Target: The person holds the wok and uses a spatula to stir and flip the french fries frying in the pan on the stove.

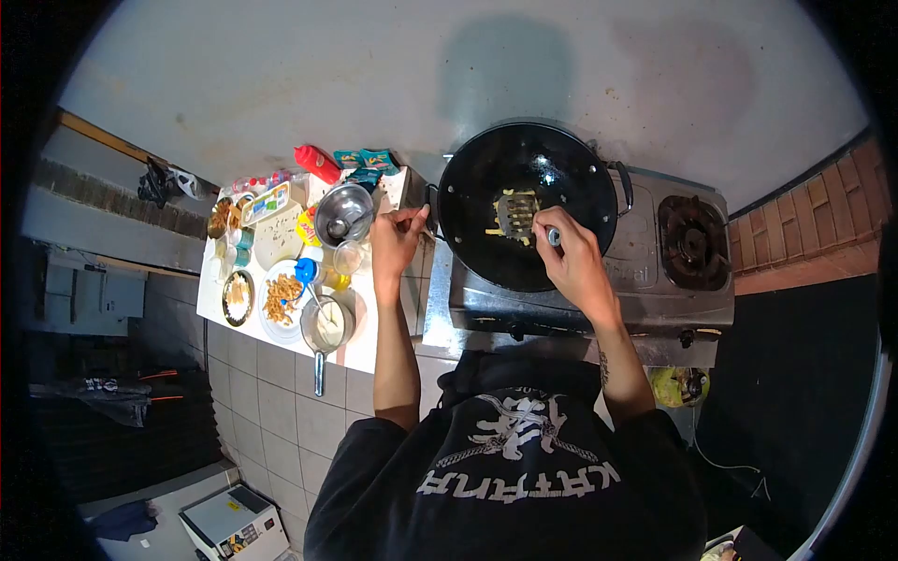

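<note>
A black wok (482,168) sits on the left burner of the gas stove. My right hand (569,260) is wrapped round the handle of a slotted turner (517,215), whose blade rests at the bottom of the wok. Pale yellow strips of food (496,231) lie under and around the blade. At the wok's left side, my left hand (397,248) is closed with thumb and fingers at the loop handle (431,213). The exact grip there is partly hidden.
Left of the stove, a white table (360,351) holds a steel bowl (342,213), a saucepan (323,327) with pale liquid, a plate of browned pieces (281,297), a red bottle (317,164) and packets. The right burner (693,241) has a bare grate.
</note>
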The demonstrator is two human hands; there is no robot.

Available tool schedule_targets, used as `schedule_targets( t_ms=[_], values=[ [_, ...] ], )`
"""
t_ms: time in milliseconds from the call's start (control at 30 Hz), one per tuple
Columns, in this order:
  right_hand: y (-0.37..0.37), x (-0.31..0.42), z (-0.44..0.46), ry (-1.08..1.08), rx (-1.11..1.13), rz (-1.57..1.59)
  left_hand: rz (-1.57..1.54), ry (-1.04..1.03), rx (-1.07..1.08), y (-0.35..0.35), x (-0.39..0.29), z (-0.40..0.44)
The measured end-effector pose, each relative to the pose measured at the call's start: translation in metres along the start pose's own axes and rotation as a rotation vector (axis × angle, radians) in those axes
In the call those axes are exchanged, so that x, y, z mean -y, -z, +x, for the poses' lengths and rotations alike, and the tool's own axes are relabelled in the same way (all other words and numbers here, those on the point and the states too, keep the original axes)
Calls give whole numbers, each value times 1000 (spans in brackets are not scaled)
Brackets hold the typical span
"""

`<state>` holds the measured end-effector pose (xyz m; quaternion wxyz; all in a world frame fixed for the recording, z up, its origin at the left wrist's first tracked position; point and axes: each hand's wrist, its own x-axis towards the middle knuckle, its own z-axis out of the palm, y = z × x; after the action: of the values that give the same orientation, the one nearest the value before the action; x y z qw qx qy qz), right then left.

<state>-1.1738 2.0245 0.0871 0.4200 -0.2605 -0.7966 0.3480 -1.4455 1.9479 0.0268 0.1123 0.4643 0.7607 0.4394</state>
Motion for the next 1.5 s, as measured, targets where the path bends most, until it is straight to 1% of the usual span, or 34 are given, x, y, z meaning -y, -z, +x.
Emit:
schedule_targets(
  t_ms=[33,67,267,367,433,567,633,767,833,867,900,967,1067,1200,1267,1300,1367,1500],
  values=[
    [0,1,0,-57,10,9,10,-2,-2,0,-1,0],
    [0,1,0,-58,10,8,19,-4,-3,0,-2,0],
    [1,0,4,5,43,-34,30,60,41,3,-5,0],
    [0,3,4,9,35,-23,-22,43,30,-2,6,2],
    [-1,7,4,-24,-2,7,0,49,33,1,-1,2],
    [-2,1,1,1,17,3,14,54,32,0,2,1],
    [-4,-3,1,27,35,-27,15,58,34,2,-7,1],
    [1,0,4,11,29,-44,5,52,34,3,-6,1],
    [4,1,4,-28,-29,-26,2,64,42,5,-11,1],
    [6,-3,6,38,-57,-48,0,77,51,5,-13,0],
    [7,-4,6,36,-56,-49,-1,78,53,4,-11,0],
    [10,-4,7,10,-59,-69,-24,11,19,1,-4,0],
    [7,-11,5,29,-72,-55,-15,-22,6,1,-4,0],
    [14,-11,4,2,-74,-43,-36,-11,1,-1,-1,0],
    [21,-3,8,8,-150,-49,-21,-6,12,0,-2,0],
    [25,0,9,7,-150,-47,-19,-6,12,1,-4,0],
    [32,1,8,-59,-192,-67,9,18,21,2,-5,-1],
    [38,-12,5,-68,-252,-119,27,19,11,1,-3,-2]
  ],
)
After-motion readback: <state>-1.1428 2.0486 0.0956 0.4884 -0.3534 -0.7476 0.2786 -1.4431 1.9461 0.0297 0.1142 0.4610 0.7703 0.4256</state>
